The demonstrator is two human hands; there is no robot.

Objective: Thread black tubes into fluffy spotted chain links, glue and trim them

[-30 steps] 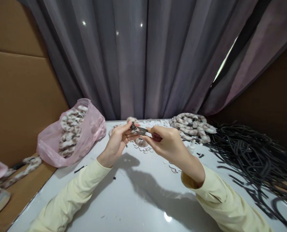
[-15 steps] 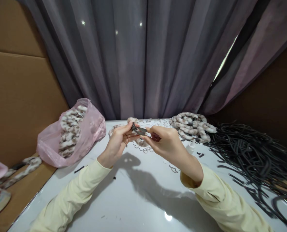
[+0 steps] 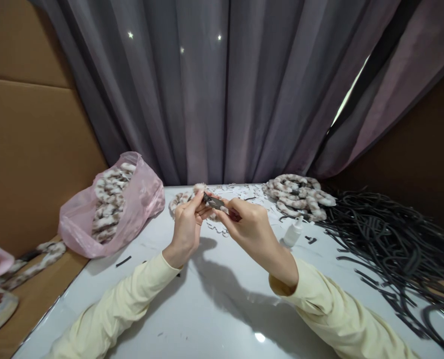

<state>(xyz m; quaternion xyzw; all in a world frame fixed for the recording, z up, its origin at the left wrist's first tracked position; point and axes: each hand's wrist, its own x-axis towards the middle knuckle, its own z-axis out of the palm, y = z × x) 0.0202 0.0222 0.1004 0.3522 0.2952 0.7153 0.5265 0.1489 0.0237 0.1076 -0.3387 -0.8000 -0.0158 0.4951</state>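
Above the white table, my left hand (image 3: 186, 224) is closed on a fluffy brown-and-white band (image 3: 199, 188), pinching it near a black section (image 3: 206, 197). My right hand (image 3: 250, 219) grips a small dark tool with flat pointed blades (image 3: 216, 203); they look like thread snips, though the handle is hidden in my fingers. The blades meet the black part of the band between my two hands. Whether they are cutting it, I cannot tell. Behind my left hand more of the fluffy band (image 3: 177, 200) rests on the table.
A pink plastic bag (image 3: 147, 192) of fluffy bands stands at the left. At the back right lies a pile of fluffy bands (image 3: 300, 192), with a white bottle (image 3: 293, 233) in front. Black strips (image 3: 390, 244) heap at the right. Small scraps (image 3: 240, 190) litter the back.
The blades have shifted onto the black part and my hands have drawn slightly closer together. My right forearm has moved left, so more of the white bottle shows.
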